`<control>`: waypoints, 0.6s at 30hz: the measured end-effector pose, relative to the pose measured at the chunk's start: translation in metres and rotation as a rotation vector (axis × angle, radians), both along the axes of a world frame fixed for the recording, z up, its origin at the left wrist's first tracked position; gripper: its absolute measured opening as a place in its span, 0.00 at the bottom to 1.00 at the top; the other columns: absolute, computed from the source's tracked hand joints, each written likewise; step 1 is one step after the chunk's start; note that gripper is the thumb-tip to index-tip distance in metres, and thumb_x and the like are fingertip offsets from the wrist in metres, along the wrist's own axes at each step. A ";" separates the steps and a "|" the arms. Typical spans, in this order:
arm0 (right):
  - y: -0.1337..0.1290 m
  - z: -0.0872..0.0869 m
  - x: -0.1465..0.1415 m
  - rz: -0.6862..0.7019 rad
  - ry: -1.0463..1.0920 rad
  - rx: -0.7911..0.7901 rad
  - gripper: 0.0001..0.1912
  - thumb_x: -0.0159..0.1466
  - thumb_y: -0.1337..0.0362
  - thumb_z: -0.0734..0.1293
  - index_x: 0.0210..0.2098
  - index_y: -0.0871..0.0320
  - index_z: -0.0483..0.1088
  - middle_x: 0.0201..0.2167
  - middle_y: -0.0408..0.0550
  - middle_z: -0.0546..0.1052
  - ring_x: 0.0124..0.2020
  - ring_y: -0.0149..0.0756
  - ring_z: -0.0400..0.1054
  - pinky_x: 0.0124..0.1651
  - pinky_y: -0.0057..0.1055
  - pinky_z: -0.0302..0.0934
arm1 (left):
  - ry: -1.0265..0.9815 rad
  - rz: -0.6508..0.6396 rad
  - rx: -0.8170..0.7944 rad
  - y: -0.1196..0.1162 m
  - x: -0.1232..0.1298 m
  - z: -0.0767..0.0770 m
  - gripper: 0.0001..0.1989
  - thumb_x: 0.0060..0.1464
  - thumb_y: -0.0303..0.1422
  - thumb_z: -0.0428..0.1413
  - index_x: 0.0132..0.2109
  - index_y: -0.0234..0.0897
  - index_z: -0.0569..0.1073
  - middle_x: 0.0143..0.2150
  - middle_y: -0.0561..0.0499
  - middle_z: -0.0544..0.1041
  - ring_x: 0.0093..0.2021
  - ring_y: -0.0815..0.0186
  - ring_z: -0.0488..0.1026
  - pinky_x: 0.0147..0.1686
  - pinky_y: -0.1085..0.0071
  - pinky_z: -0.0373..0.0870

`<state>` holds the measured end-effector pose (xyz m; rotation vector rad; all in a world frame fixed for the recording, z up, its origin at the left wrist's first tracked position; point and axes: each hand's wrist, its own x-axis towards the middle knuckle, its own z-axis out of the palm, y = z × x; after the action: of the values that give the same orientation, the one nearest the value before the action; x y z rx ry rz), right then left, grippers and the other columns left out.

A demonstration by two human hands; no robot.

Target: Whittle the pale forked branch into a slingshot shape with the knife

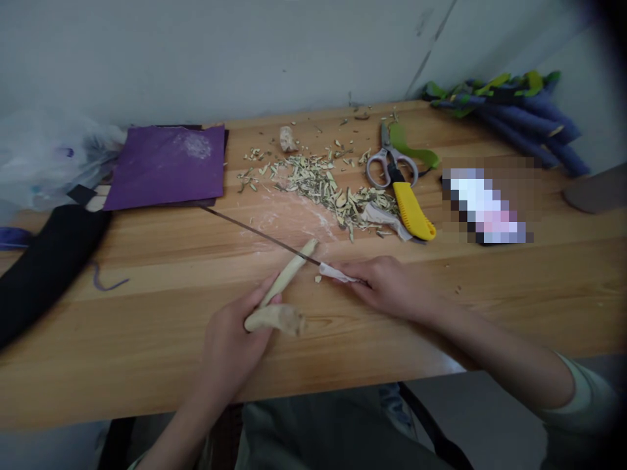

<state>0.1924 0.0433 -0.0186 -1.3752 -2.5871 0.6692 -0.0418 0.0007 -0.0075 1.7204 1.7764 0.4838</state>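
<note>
My left hand (240,333) is closed around a peeled, pale forked branch (287,281), whose two prongs stick out past the fingers. One prong points up and away, and the thicker one ends in a blunt cut tip toward the right. In my right hand (379,284) is a long thin dark file (259,234), gripped by its white-wrapped handle (337,273). It lies across the far prong, close to that prong's tip, and its other end reaches left toward the purple sandpaper (166,166). Beyond both hands lies a heap of wood shavings (321,186) with pale dust.
Grey-handled scissors (392,160) and a yellow utility knife (414,210) lie beside the shavings. A blurred phone (484,205) is at right, with a bundle of purple-and-green items (519,114) behind. Plastic bags (53,156) and a black strip (53,274) occupy the left. A wall (245,59) closes the back.
</note>
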 end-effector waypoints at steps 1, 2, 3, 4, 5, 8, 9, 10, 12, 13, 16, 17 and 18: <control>0.000 0.001 -0.001 -0.002 -0.008 -0.002 0.18 0.61 0.68 0.56 0.48 0.51 0.67 0.41 0.45 0.76 0.37 0.35 0.70 0.37 0.28 0.60 | -0.030 0.023 -0.019 0.001 0.001 0.001 0.17 0.54 0.38 0.48 0.50 0.45 0.69 0.47 0.55 0.73 0.48 0.63 0.70 0.46 0.64 0.68; -0.001 0.002 -0.001 -0.005 -0.016 -0.001 0.18 0.61 0.68 0.57 0.48 0.51 0.67 0.40 0.45 0.76 0.36 0.35 0.71 0.36 0.28 0.60 | -0.058 0.050 -0.033 0.002 0.002 0.002 0.16 0.54 0.38 0.48 0.49 0.45 0.69 0.47 0.55 0.74 0.48 0.63 0.70 0.45 0.65 0.68; -0.001 0.004 -0.002 -0.005 -0.025 -0.001 0.18 0.61 0.68 0.57 0.48 0.52 0.67 0.39 0.46 0.76 0.35 0.35 0.71 0.36 0.28 0.60 | -0.081 0.082 -0.036 0.003 0.003 0.002 0.16 0.54 0.38 0.48 0.48 0.44 0.70 0.46 0.55 0.74 0.47 0.63 0.70 0.45 0.65 0.68; -0.001 0.005 -0.002 0.000 -0.034 -0.001 0.18 0.60 0.68 0.57 0.48 0.52 0.67 0.37 0.46 0.77 0.33 0.35 0.71 0.34 0.27 0.60 | -0.095 0.115 -0.030 0.004 0.004 0.003 0.15 0.54 0.39 0.48 0.47 0.43 0.71 0.45 0.54 0.75 0.47 0.63 0.70 0.45 0.65 0.69; -0.001 0.006 -0.002 0.009 -0.043 -0.003 0.18 0.60 0.69 0.57 0.48 0.53 0.67 0.36 0.46 0.77 0.32 0.34 0.71 0.33 0.27 0.59 | -0.101 0.146 -0.017 0.005 0.005 0.003 0.15 0.54 0.39 0.49 0.46 0.43 0.72 0.44 0.54 0.75 0.46 0.62 0.71 0.44 0.65 0.69; -0.002 0.009 0.000 0.032 -0.071 0.012 0.18 0.60 0.69 0.57 0.48 0.54 0.67 0.34 0.47 0.77 0.30 0.33 0.71 0.31 0.26 0.58 | -0.099 0.180 0.000 0.006 0.005 0.003 0.14 0.53 0.39 0.49 0.44 0.42 0.73 0.42 0.53 0.76 0.43 0.62 0.72 0.42 0.65 0.70; -0.002 0.010 0.002 0.033 -0.078 0.028 0.18 0.60 0.69 0.57 0.48 0.54 0.67 0.33 0.47 0.77 0.30 0.33 0.70 0.31 0.26 0.58 | -0.094 0.174 -0.002 0.006 0.005 0.003 0.14 0.53 0.39 0.49 0.44 0.42 0.73 0.42 0.53 0.76 0.43 0.62 0.72 0.42 0.65 0.70; -0.003 0.010 0.003 0.039 -0.084 0.038 0.18 0.60 0.68 0.57 0.48 0.54 0.67 0.33 0.47 0.77 0.30 0.34 0.70 0.31 0.26 0.57 | -0.086 0.160 -0.001 0.006 0.004 0.002 0.14 0.54 0.39 0.49 0.44 0.42 0.73 0.42 0.53 0.76 0.43 0.62 0.72 0.42 0.65 0.70; -0.003 0.011 0.004 0.054 -0.092 0.042 0.18 0.60 0.69 0.56 0.48 0.55 0.67 0.34 0.47 0.77 0.30 0.33 0.70 0.31 0.26 0.57 | -0.044 0.119 0.018 0.003 0.003 0.000 0.15 0.54 0.39 0.48 0.46 0.42 0.72 0.43 0.53 0.76 0.44 0.62 0.72 0.42 0.66 0.70; -0.003 0.011 0.003 0.056 -0.100 0.038 0.18 0.60 0.69 0.56 0.47 0.55 0.67 0.33 0.47 0.77 0.29 0.34 0.70 0.30 0.26 0.56 | -0.010 0.089 0.040 0.001 0.004 -0.001 0.16 0.54 0.40 0.48 0.47 0.42 0.72 0.43 0.53 0.76 0.44 0.62 0.72 0.41 0.66 0.70; -0.005 0.012 -0.001 0.032 -0.147 0.032 0.17 0.59 0.68 0.56 0.45 0.55 0.69 0.30 0.48 0.77 0.28 0.35 0.70 0.29 0.27 0.55 | 0.176 -0.026 0.151 -0.008 0.010 -0.008 0.17 0.55 0.39 0.47 0.50 0.40 0.69 0.41 0.50 0.76 0.38 0.63 0.73 0.35 0.69 0.70; -0.005 0.012 -0.003 0.020 -0.158 0.037 0.16 0.60 0.67 0.56 0.45 0.55 0.69 0.29 0.48 0.77 0.28 0.36 0.70 0.28 0.27 0.54 | 0.259 -0.068 0.208 -0.012 0.013 -0.010 0.18 0.56 0.38 0.46 0.51 0.39 0.68 0.38 0.50 0.77 0.34 0.63 0.74 0.31 0.70 0.69; -0.005 0.011 -0.005 0.011 -0.167 0.039 0.16 0.60 0.67 0.56 0.44 0.55 0.69 0.29 0.48 0.77 0.27 0.36 0.70 0.28 0.27 0.53 | 0.349 -0.109 0.266 -0.015 0.016 -0.013 0.18 0.57 0.37 0.45 0.52 0.38 0.67 0.34 0.50 0.77 0.30 0.64 0.73 0.27 0.71 0.68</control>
<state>0.1878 0.0386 -0.0073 -1.4644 -2.7214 0.5225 -0.0255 -0.0143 -0.0200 2.1847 1.9077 0.4060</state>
